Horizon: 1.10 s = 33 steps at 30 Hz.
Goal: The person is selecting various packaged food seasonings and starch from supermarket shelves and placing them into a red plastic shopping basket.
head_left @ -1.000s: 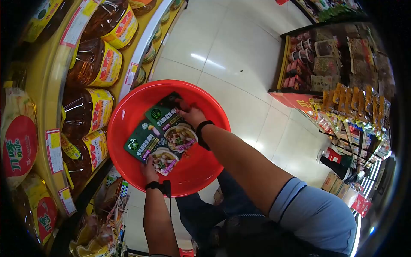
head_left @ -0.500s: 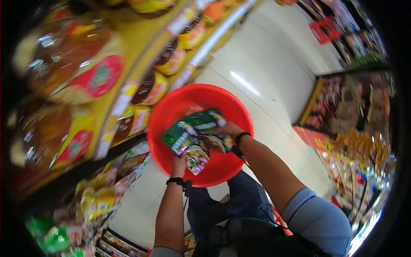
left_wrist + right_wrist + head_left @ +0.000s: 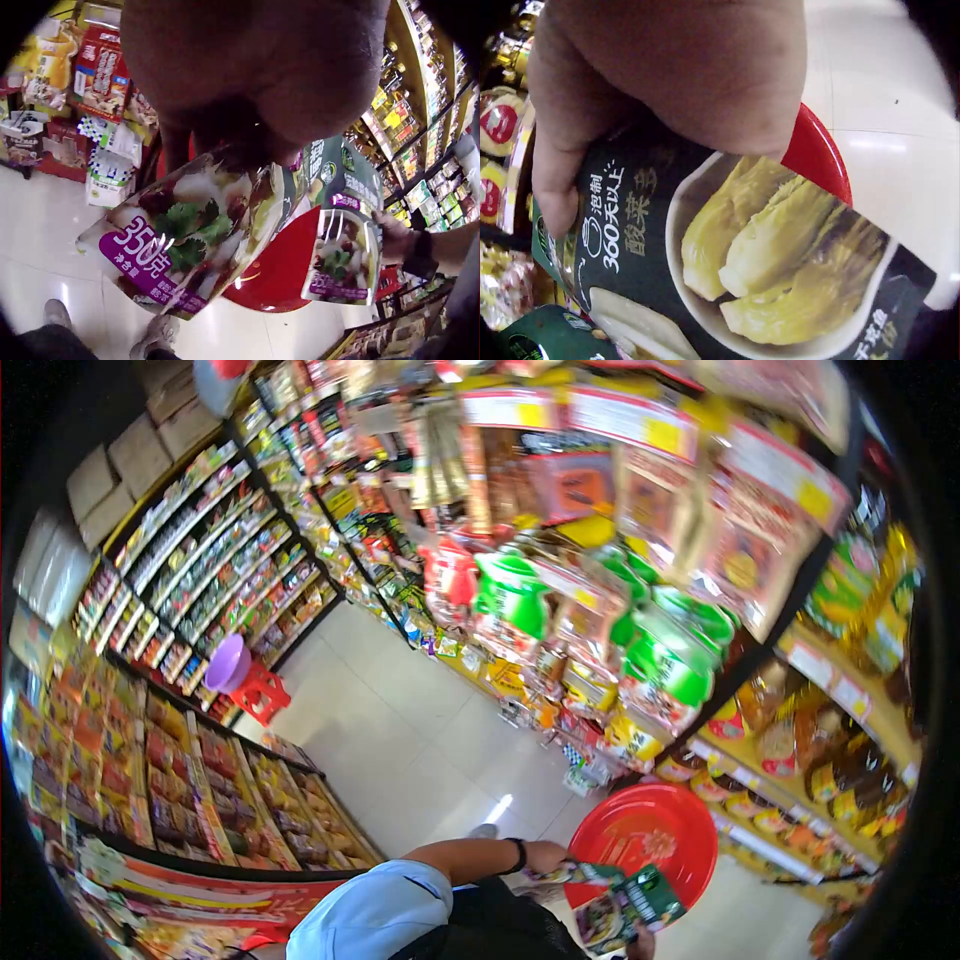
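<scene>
My left hand [image 3: 545,857] grips a dark green food pouch [image 3: 187,232] printed with "350克" and a bowl of food. My right hand [image 3: 643,942] holds a second green pouch [image 3: 655,897] of the same design, whose other face in the right wrist view carries a picture of yellow-green pickled cabbage [image 3: 772,262]. In that view a finger [image 3: 559,202] lies along the pouch's edge. Both pouches are over the near side of a round red plastic basin [image 3: 690,830], side by side. Most of the left fingers are hidden behind the palm in the left wrist view.
Bagged goods hang above the basin, among them green and white packs [image 3: 668,660]. Oil bottles [image 3: 790,730] stand on yellow shelves at the right. Across the aisle floor [image 3: 390,700], a purple basin [image 3: 228,663] sits on a red stool [image 3: 262,695]. Packet racks [image 3: 170,790] line the left.
The head view has swung left, so the basin now appears at the lower right and another aisle shows. Both hands still hold the pouches, which have come apart from their earlier overlap.
</scene>
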Each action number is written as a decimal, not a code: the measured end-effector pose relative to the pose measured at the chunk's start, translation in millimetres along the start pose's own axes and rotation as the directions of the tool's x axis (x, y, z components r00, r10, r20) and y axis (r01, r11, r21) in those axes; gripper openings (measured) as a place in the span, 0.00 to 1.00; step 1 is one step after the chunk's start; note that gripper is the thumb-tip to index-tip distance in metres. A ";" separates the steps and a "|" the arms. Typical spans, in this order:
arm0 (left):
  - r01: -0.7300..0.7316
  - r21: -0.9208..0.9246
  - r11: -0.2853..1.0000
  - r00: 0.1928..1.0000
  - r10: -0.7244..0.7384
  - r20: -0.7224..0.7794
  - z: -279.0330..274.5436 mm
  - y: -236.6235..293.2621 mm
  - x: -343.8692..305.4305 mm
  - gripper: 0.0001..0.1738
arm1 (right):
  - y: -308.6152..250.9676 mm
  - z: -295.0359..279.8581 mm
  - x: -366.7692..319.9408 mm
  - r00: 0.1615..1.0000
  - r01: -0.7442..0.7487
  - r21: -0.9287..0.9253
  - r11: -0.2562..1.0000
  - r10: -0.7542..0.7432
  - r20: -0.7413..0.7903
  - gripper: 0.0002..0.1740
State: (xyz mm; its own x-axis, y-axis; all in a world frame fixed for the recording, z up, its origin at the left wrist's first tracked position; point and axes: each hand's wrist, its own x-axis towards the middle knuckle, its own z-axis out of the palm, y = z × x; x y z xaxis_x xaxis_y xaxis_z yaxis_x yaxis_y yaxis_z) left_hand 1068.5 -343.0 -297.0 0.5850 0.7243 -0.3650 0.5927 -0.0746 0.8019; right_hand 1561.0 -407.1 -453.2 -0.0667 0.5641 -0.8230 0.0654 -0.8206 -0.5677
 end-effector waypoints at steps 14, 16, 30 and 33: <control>0.386 -0.134 0.913 0.850 -0.409 -0.333 -96.0 -247.9 -188.1 0.25 | -179.4 394.3 -118.7 0.912 0.400 -0.724 0.561 -0.325 0.252 0.31; 0.453 -0.194 0.870 0.787 -0.492 -0.372 -136.9 -262.4 -230.8 0.25 | -166.4 424.3 -77.9 0.957 0.269 -0.596 0.757 -0.142 0.252 0.27; 0.416 -0.761 0.498 0.246 -0.867 -0.433 -72.5 -423.4 -486.3 0.18 | -305.6 771.9 -29.9 0.761 0.444 -0.507 0.738 -0.012 0.649 0.27; 0.644 -0.606 0.467 0.301 -0.883 -0.360 -15.3 -434.2 -513.1 0.19 | -301.1 820.8 13.8 0.789 0.388 -0.582 0.715 0.069 0.611 0.22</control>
State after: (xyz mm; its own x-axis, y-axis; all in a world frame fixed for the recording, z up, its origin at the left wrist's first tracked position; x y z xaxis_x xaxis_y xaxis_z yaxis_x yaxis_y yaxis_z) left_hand 502.5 -671.7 -450.6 -0.5463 0.5306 -0.6481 0.3179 0.8472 0.4256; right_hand 723.2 -227.4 -278.9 -0.6560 0.3328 -0.6774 0.6001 -0.3144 -0.7356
